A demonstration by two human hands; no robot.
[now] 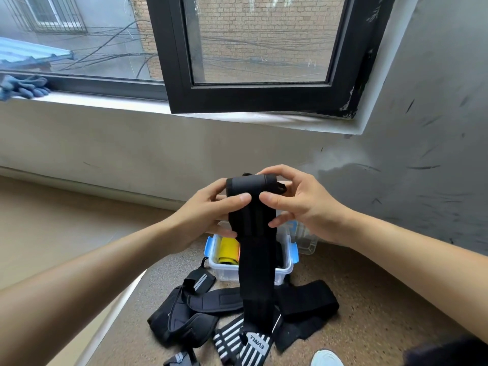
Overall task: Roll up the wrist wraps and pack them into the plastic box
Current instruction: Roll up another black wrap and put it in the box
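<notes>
I hold a black wrist wrap [254,249] up in front of me. Its top end is rolled into a thick coil between both hands, and the rest hangs down as a long strip. My left hand [208,215] grips the coil's left side with the thumb on the front. My right hand [298,204] grips its right side, fingers curled over the top. Below, a clear plastic box [286,262] with blue clips stands on the floor and holds a yellow rolled wrap [228,250]. More black wraps [200,307], some with white stripes, lie in a loose pile in front of the box.
The box's clear lid [307,240] lies behind it against the grey wall. An open black window frame [258,96] juts out above the sill. Blue gloves [23,85] rest on the sill at far left. A white shoe tip [326,359] shows at the bottom edge.
</notes>
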